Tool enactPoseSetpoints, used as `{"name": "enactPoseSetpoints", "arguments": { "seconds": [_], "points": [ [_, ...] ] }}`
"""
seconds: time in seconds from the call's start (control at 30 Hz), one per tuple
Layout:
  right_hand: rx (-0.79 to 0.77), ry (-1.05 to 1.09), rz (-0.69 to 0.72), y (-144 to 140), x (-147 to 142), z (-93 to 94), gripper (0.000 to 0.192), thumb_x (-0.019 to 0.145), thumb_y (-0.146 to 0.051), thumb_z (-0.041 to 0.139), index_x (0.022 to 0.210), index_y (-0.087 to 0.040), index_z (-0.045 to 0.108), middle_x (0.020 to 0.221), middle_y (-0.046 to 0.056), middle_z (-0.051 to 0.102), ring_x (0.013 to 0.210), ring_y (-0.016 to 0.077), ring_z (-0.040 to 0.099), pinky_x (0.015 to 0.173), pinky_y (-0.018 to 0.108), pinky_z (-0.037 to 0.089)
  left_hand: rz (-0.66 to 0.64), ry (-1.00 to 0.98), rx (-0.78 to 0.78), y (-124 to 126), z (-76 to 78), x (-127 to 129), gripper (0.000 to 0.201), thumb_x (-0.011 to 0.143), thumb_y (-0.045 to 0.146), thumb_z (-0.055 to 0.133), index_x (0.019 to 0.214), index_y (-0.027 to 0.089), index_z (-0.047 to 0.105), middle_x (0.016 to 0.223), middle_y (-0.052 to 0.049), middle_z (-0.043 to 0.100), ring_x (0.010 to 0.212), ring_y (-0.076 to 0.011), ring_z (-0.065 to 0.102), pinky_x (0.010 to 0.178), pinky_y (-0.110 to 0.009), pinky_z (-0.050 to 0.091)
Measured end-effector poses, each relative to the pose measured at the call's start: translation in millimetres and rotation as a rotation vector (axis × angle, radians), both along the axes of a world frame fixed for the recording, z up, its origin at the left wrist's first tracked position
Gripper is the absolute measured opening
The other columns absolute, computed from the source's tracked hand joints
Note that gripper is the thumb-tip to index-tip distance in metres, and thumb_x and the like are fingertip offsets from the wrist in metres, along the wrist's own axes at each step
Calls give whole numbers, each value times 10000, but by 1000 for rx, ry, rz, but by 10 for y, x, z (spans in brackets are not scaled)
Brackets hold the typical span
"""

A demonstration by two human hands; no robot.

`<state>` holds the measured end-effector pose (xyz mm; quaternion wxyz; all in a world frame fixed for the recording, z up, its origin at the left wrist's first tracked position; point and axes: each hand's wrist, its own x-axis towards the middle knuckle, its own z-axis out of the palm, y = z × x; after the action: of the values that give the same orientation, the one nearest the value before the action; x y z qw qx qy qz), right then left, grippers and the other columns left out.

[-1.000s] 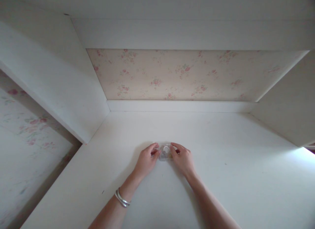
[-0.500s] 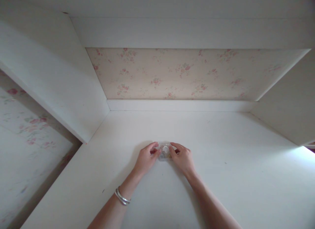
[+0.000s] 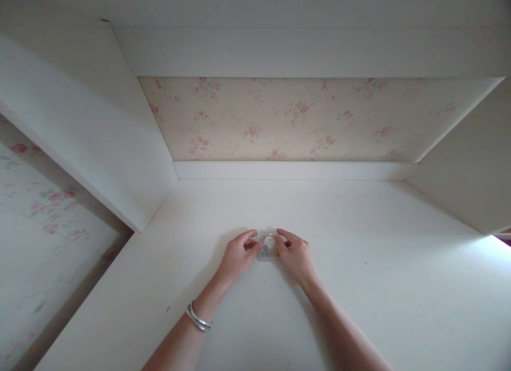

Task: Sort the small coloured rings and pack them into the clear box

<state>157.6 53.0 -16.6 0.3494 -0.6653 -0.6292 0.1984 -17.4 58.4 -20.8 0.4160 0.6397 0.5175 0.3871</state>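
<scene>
A small, clear plastic case (image 3: 269,252) with pale, greyish and yellowish contents lies on the white desktop (image 3: 255,318). What the contents are is too small to make out. My left hand (image 3: 240,254) grips the left side of the case, thumb on the near part and fingers at the far corner. On the opposite side my right hand (image 3: 294,252) holds it the same way, its thumb resting over the top. Two silver bangles (image 3: 198,316) circle my left wrist.
White side panels stand at the left (image 3: 99,115) and right (image 3: 467,168). A white board (image 3: 295,51) overhangs the back, above floral wallpaper (image 3: 275,121). Small dark marks dot the desktop. Its left edge drops beside more floral wallpaper.
</scene>
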Motion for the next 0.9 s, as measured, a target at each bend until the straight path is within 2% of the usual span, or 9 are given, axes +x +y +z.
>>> {"name": "enactPoseSetpoints", "arguments": {
  "seconds": [0.27, 0.9],
  "points": [
    [55, 4, 30, -2, 11, -13, 354, 861, -381, 435, 1053, -195, 668, 1042, 44, 678, 755, 157, 634, 785, 285, 476, -30, 60, 33, 2, -3, -9, 433, 803, 362, 576, 1189, 167, 567, 1056, -75, 671, 901, -169, 641, 842, -271, 502],
    [-28, -8, -22, 3, 0, 7, 339, 842, -419, 448, 992, -217, 675, 799, 32, 709, 668, 159, 644, 678, 265, 463, -24, 106, 125, -9, 19, 8, 340, 823, 315, 540, 1131, 184, 598, 1023, -57, 665, 817, -144, 630, 787, -264, 511]
  ]
}}
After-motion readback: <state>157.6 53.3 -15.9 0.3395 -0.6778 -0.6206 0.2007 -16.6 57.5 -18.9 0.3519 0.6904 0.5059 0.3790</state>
